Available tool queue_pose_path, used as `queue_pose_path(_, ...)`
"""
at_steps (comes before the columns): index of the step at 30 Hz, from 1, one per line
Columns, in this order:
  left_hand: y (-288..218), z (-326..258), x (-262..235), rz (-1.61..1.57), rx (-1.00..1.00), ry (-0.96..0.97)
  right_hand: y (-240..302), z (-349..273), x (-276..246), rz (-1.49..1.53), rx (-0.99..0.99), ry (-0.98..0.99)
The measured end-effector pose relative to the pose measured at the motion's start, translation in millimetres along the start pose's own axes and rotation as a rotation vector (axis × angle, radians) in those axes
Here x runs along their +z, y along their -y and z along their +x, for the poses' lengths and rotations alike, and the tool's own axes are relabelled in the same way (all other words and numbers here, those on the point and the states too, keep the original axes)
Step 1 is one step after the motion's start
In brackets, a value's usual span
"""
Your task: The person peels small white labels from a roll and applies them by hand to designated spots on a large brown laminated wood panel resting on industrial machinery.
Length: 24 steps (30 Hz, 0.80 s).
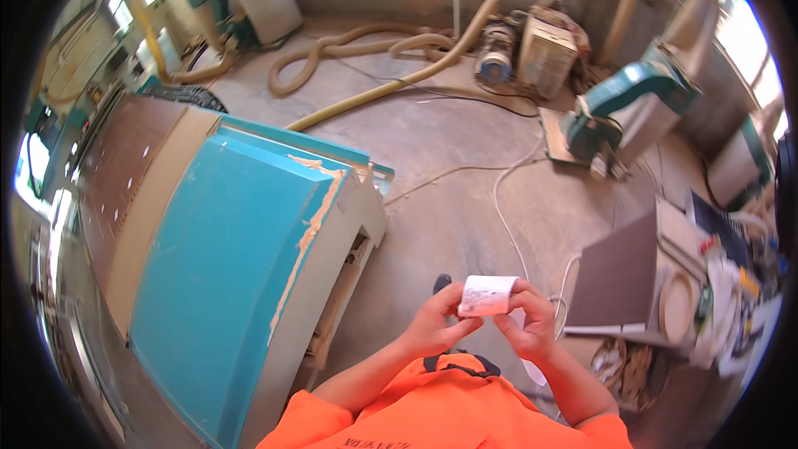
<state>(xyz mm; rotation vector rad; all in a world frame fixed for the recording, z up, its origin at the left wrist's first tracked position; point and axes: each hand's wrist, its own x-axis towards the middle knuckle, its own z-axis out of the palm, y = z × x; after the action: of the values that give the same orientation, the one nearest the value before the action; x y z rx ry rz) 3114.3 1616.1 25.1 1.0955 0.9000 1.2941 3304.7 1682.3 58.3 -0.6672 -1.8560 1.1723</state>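
Both my hands are raised in front of my chest, holding a small white roll of printed labels (486, 294) between them. My left hand (435, 324) grips the roll from the left with thumb and fingers underneath. My right hand (532, 320) holds its right end, fingers curled around it. A strip of white backing paper (536, 370) hangs down below my right hand. I wear orange short sleeves (440, 411).
A large teal machine housing (224, 283) stands close on my left beside a brown panel bed (125, 175). Yellow dust hoses (374, 58) snake over the concrete floor. A teal machine (632, 108) is at right, a dark board (619, 278) and cluttered stand near my right.
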Motion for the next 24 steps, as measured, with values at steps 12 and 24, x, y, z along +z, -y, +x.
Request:
queue_pose_path(12, -19, 345, -109, 0.354, 0.173, -0.041, -152, 304, -92, 0.379, 0.545, -0.067)
queue_pose_path(24, -86, 553, -344, 0.278, 0.012, -0.727, -260, 747, -5, -0.207, -0.426, 0.631)
